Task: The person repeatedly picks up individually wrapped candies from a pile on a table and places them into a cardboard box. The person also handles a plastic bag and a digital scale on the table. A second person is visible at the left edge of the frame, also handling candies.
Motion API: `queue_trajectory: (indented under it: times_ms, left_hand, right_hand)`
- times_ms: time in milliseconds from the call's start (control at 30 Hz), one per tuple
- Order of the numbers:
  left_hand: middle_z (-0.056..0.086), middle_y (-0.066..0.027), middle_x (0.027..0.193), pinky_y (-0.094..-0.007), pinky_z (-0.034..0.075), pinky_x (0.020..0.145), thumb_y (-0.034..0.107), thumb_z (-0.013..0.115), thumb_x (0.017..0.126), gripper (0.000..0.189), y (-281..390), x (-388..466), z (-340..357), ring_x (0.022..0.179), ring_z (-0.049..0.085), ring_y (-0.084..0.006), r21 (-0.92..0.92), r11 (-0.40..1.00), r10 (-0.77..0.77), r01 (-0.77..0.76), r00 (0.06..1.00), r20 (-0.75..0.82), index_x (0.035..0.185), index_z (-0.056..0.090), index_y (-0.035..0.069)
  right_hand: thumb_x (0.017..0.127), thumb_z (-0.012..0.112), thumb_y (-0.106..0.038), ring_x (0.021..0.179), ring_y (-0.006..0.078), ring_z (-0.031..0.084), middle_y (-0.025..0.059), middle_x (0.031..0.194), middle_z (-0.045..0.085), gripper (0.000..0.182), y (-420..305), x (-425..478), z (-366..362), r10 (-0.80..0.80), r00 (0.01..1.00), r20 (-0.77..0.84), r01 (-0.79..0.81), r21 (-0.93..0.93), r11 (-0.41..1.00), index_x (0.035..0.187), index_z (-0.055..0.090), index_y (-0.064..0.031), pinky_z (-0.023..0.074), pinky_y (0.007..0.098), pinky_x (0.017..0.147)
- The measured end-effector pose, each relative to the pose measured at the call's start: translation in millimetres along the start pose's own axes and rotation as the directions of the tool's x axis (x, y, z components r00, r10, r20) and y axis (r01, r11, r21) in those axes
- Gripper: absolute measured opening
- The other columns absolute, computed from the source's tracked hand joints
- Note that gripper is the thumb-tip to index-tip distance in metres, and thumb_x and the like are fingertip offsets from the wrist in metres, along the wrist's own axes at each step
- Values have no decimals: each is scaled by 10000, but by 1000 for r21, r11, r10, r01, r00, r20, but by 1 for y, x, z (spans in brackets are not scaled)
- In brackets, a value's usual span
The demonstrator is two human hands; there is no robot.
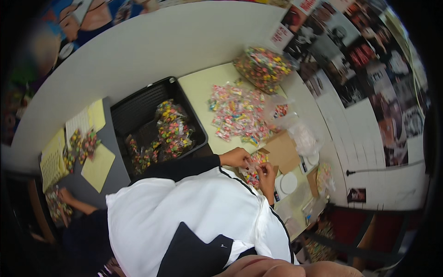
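Observation:
My left hand (236, 157) pinches the edge of a clear plastic bag (253, 178) that holds colourful wrapped candies. Close to it, my right hand (266, 177) has its fingertips on the bag's other side. The bag lies low in front of my chest, by an opened brown cardboard box (283, 152). Behind it, a heap of wrapped candies (238, 114) covers part of the pale yellow table (193, 85). A large clear bag of colourful candies (264, 69) stands at the heap's far edge.
A black plastic crate (204, 136) with filled candy bags stands left of the heap. A round white scale (288, 183) sits right of my hands, near crumpled clear bags (304, 138). Farther left, a co-worker's hand (65, 195) touches a candy bag by a grey table (110, 173) with yellow papers.

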State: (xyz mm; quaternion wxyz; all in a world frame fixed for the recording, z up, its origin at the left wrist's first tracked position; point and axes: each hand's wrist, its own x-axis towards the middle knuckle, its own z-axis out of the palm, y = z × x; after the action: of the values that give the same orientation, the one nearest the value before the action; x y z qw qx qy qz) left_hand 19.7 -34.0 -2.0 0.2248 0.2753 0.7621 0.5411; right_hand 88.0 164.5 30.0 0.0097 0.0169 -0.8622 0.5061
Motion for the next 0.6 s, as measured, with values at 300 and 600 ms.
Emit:
queue_trajectory:
  times_ms: [300, 600]
  left_hand:
    - [663, -65, 974, -285, 480, 757, 221, 702, 768, 380, 3, 1, -7, 875, 613, -140, -360, 929, -13, 88, 978, 206, 1096, 635, 41]
    - [628, -34, 1057, -253, 417, 809, 377, 667, 828, 495, 13, -16, -13, 967, 551, -123, -480, 805, -143, 348, 899, 413, 1201, 586, 62]
  right_hand:
    - [794, 656, -63, 765, 168, 527, 70, 812, 536, 114, -27, 6, -5, -98, 993, 69, 106, -114, 988, 825, 563, -4, 431, 279, 695]
    - [811, 614, -13, 826, 177, 531, 85, 896, 575, 61, -44, -8, 10, -67, 990, 124, 60, 58, 996, 858, 578, 1, 448, 281, 748]
